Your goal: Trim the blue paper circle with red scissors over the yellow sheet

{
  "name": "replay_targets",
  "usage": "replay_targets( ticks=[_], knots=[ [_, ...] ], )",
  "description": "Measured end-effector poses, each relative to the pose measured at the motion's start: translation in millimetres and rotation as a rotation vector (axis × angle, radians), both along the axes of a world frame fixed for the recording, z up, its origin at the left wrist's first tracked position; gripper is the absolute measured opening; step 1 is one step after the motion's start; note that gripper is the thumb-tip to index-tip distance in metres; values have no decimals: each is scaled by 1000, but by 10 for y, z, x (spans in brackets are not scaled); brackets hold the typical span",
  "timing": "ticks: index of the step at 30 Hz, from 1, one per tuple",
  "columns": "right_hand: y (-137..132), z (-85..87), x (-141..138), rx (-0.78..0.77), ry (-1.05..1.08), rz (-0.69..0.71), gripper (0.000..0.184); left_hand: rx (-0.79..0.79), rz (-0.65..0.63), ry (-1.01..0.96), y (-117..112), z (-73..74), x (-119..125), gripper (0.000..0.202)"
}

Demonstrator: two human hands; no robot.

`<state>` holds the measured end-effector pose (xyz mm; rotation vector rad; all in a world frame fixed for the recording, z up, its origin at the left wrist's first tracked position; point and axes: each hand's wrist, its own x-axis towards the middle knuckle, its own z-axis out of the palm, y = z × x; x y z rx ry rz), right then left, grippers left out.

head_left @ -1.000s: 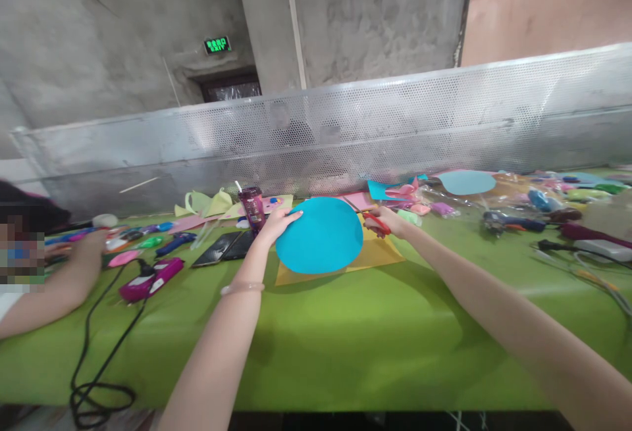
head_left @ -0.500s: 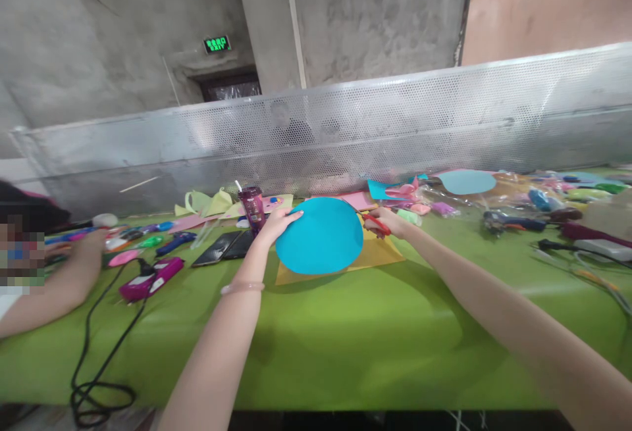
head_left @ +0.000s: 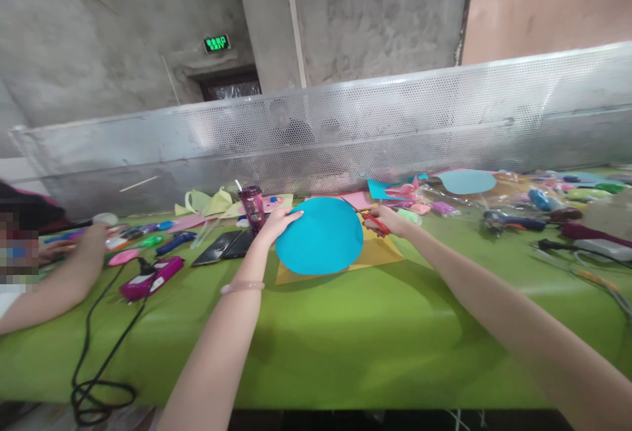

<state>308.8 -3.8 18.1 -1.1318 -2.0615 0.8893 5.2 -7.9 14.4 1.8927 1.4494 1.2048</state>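
A round sheet of blue paper (head_left: 320,237) is held up over the table in front of me. My left hand (head_left: 280,224) pinches its upper left edge, with the thumb on the near face. My right hand (head_left: 389,222) is closed round the handles of red-handled scissors (head_left: 376,224). Their blades point up and left, close to the blue paper's right edge; whether they touch it I cannot tell. Under the blue paper lies a yellow-orange sheet (head_left: 380,256), partly covered by it.
On the green-covered table (head_left: 345,345) stand a dark cup with a straw (head_left: 253,208) and a purple power strip (head_left: 152,278) with a black cord. Two dark phones (head_left: 217,249) lie nearby. A co-worker's arm (head_left: 74,279) rests at left. A blue glue gun (head_left: 513,222) lies at right.
My hands, the blue paper and the scissors look almost unmoved. At left, the co-worker's head and arm have shifted slightly, and more of a hand shows there.
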Motion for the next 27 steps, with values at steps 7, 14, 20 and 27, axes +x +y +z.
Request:
replay_targets(
  ticks=[7, 14, 20, 27],
  knots=[
    [-31, 4, 4, -44, 26, 21, 14, -4, -26, -1, -42, 9, 16, 40],
    [-14, -9, 5, -38, 17, 25, 10, -15, -38, -16, -39, 6, 16, 38],
    [4, -24, 19, -37, -3, 22, 10, -73, -54, -20, -16, -5, 8, 40],
    [33, -31, 38, -1, -33, 28, 14, -87, -98, -50, -20, -2, 8, 41]
  ],
)
